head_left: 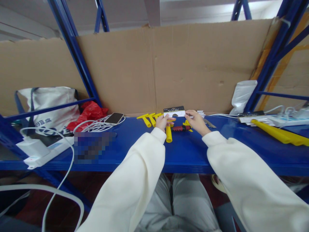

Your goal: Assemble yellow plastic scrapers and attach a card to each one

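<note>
A small black-and-white box (pixel 174 111) with a dark oval on its front is between my hands. My left hand (pixel 162 122) grips its lower left corner. On the right edge, my right hand (pixel 196 122) pinches the box with thumb and fingers. Below the left hand, a yellow T-shaped tool (pixel 169 134) lies on the blue bench with its handle towards me. A red-and-black handled tool (pixel 181 128) rests just right of it, partly under small yellow pieces (pixel 186 123). More yellow T-shaped tools (pixel 146 120) lie left of my hands.
Right of my hands are a flat metal strip (pixel 210 123) and long yellow pieces (pixel 280 133). A phone (pixel 115 118), white cables (pixel 90 127), a red plastic bag (pixel 88 114) and a power strip (pixel 48 153) occupy the left. A cardboard wall (pixel 193 64) stands behind the bench (pixel 135 151).
</note>
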Action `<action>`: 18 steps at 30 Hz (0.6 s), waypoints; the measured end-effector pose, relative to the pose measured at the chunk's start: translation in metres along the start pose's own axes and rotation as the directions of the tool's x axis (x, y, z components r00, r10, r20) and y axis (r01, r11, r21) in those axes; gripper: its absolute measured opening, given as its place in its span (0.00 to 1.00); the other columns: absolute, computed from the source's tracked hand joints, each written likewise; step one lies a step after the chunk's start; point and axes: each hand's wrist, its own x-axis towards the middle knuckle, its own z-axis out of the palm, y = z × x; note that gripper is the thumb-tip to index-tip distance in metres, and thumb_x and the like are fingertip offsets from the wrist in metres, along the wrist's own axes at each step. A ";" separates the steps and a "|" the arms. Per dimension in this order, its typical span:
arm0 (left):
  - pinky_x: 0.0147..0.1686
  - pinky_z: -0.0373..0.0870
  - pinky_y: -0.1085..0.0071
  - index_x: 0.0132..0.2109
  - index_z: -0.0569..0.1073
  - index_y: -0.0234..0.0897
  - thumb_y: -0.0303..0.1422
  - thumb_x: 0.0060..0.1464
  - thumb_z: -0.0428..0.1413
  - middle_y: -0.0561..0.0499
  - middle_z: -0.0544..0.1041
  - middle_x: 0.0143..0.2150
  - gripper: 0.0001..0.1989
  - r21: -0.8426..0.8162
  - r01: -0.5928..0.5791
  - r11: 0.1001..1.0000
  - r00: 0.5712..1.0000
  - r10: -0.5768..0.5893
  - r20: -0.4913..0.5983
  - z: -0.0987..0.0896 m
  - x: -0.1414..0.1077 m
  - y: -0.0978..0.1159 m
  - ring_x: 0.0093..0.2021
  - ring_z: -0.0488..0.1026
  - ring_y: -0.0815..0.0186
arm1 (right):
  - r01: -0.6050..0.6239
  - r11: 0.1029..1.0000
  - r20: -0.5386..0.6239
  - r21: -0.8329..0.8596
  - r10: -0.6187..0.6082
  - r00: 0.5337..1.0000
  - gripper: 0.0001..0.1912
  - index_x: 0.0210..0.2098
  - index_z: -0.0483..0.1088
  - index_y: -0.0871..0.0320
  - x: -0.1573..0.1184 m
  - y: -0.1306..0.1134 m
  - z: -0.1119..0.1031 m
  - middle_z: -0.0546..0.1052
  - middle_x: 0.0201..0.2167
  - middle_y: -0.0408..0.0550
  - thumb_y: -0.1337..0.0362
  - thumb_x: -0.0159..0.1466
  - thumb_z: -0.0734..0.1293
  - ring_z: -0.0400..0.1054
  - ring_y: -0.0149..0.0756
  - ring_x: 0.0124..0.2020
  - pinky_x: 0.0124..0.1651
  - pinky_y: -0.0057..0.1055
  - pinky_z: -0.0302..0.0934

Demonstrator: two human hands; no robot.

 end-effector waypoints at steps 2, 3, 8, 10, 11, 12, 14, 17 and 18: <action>0.27 0.70 0.72 0.40 0.72 0.34 0.35 0.63 0.54 0.41 0.84 0.38 0.08 -0.004 0.008 1.000 1.000 -0.008 -0.002 -0.001 0.000 0.000 0.31 0.81 0.62 | 0.045 0.999 0.006 0.004 -0.045 0.999 0.14 0.44 0.78 0.57 -0.001 -0.002 -0.002 0.77 0.50 0.56 0.60 0.64 0.65 0.71 0.45 0.51 0.54 0.44 0.67; 0.26 0.69 0.72 0.39 0.72 0.34 0.35 0.63 0.54 0.41 0.84 0.37 0.08 -0.005 0.012 1.000 1.000 -0.012 -0.001 -0.001 0.000 0.000 0.30 0.81 0.62 | 0.060 0.998 0.008 0.006 -0.060 0.998 0.15 0.45 0.78 0.57 -0.002 -0.002 -0.003 0.76 0.51 0.57 0.59 0.64 0.65 0.71 0.45 0.51 0.53 0.44 0.68; 0.22 0.63 0.76 0.36 0.71 0.35 0.36 0.62 0.56 0.44 0.83 0.30 0.09 -0.005 0.050 0.999 0.998 -0.050 0.025 0.000 0.002 -0.001 0.23 0.76 0.67 | 0.095 0.995 0.005 0.031 -0.096 0.995 0.16 0.43 0.77 0.57 -0.001 -0.002 -0.005 0.74 0.53 0.58 0.54 0.63 0.67 0.73 0.44 0.46 0.43 0.41 0.70; 0.22 0.62 0.76 0.35 0.72 0.35 0.36 0.61 0.57 0.44 0.82 0.28 0.09 0.014 0.064 0.998 0.998 -0.064 0.019 0.001 0.003 -0.001 0.23 0.76 0.68 | 0.124 0.991 -0.013 0.051 -0.124 0.992 0.15 0.37 0.77 0.57 0.000 -0.001 -0.004 0.75 0.50 0.57 0.52 0.63 0.67 0.73 0.44 0.44 0.40 0.40 0.70; 0.23 0.63 0.76 0.35 0.72 0.35 0.35 0.60 0.57 0.44 0.82 0.28 0.08 0.034 0.065 0.997 0.998 -0.065 0.005 0.001 0.003 -0.001 0.23 0.76 0.67 | 0.140 0.988 -0.022 0.062 -0.139 0.990 0.15 0.35 0.76 0.56 0.000 0.000 -0.004 0.76 0.48 0.57 0.51 0.63 0.67 0.73 0.44 0.43 0.39 0.40 0.69; 0.24 0.63 0.76 0.35 0.73 0.35 0.34 0.60 0.56 0.44 0.82 0.28 0.08 0.062 0.060 0.996 0.998 -0.059 -0.014 0.001 0.003 -0.001 0.24 0.76 0.67 | 0.155 0.985 -0.029 0.071 -0.153 0.988 0.16 0.33 0.76 0.56 0.001 0.001 -0.004 0.77 0.46 0.56 0.50 0.63 0.67 0.72 0.44 0.42 0.39 0.39 0.69; 0.27 0.67 0.74 0.36 0.74 0.35 0.32 0.60 0.55 0.43 0.82 0.30 0.06 0.134 0.039 0.990 0.997 -0.030 -0.065 0.000 0.005 -0.001 0.28 0.77 0.65 | 0.173 0.982 -0.050 0.080 -0.169 0.984 0.16 0.31 0.74 0.56 0.001 0.001 -0.003 0.77 0.40 0.54 0.50 0.64 0.66 0.72 0.42 0.38 0.37 0.38 0.68; 0.37 0.72 0.67 0.38 0.74 0.34 0.29 0.59 0.54 0.41 0.82 0.37 0.05 0.232 0.025 0.972 0.990 0.007 -0.139 -0.004 0.008 -0.004 0.38 0.79 0.58 | 0.177 0.982 -0.093 0.071 -0.170 0.981 0.15 0.29 0.73 0.55 0.002 0.001 -0.005 0.76 0.33 0.51 0.52 0.64 0.66 0.70 0.39 0.33 0.35 0.36 0.67; 0.41 0.73 0.63 0.39 0.74 0.34 0.28 0.58 0.54 0.39 0.82 0.39 0.04 0.262 0.030 0.965 0.987 0.013 -0.163 -0.006 0.009 -0.005 0.42 0.79 0.54 | 0.176 0.982 -0.106 0.065 -0.169 0.980 0.14 0.28 0.72 0.55 0.002 0.001 -0.007 0.76 0.32 0.50 0.52 0.64 0.66 0.70 0.39 0.32 0.35 0.36 0.66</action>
